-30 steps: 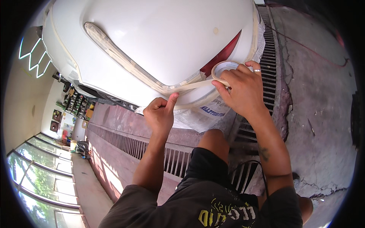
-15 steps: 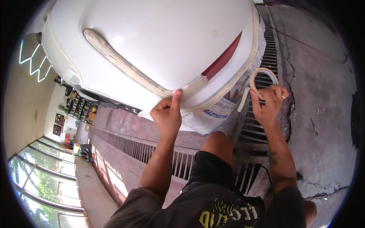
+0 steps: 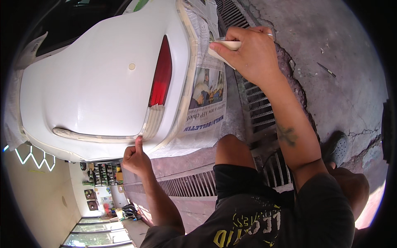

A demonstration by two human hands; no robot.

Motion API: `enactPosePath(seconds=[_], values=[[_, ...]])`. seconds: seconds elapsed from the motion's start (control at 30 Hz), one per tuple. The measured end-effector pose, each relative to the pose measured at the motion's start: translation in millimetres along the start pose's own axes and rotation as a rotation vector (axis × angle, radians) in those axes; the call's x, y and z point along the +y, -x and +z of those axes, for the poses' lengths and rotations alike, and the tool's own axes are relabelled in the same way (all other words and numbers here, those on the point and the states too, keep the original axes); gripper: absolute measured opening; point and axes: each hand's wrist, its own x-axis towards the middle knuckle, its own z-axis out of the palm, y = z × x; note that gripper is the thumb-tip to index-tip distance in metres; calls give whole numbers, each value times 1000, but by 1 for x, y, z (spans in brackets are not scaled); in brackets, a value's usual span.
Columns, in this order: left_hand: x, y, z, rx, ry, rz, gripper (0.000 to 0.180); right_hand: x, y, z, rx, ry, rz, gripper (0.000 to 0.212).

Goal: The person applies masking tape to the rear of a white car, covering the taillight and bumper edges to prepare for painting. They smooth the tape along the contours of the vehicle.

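Note:
A white car panel (image 3: 103,70) fills the upper left. Its red tail light (image 3: 160,80) is uncovered in its upper part, while beige masking tape (image 3: 154,120) covers the lower end and the long narrow strip running left. My left hand (image 3: 137,159) is closed in a loose fist, its thumb pressing the tape at the bend below the light. Up at the right, beyond the panel's edge, my right hand (image 3: 256,53) grips a roll of masking tape (image 3: 231,44), seen nearly edge-on. A short loose length hangs beneath the roll, partly hidden by the fingers.
Newspaper (image 3: 209,91) is taped along the car's right and lower edge. A floor drain grate (image 3: 258,103) runs beside it, next to cracked concrete with a pen-like object (image 3: 326,69). My bent knee (image 3: 233,153) is close below the newspaper. Shelves (image 3: 103,174) stand far left.
My right hand has moved up and left with the tape roll, which has turned edge-on. My left thumb stays on the taped strip. The view has shifted, bringing more newspaper and tail light into sight.

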Motion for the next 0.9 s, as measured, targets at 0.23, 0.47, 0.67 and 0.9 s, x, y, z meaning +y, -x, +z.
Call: enactPosePath(seconds=[0.23, 0.47, 0.67, 0.9], values=[[92, 74, 6, -668, 855, -281, 40, -50, 18, -4, -411, -17, -224, 32], [150, 88, 38, -768, 706, -138, 77, -72, 39, 6, -453, 5, -309, 24], [130, 90, 42, -802, 936, -352, 62, -77, 41, 4, -470, 30, -309, 26], [143, 97, 36, -757, 810, -285, 44, -85, 49, 3, -509, -53, -292, 32]])
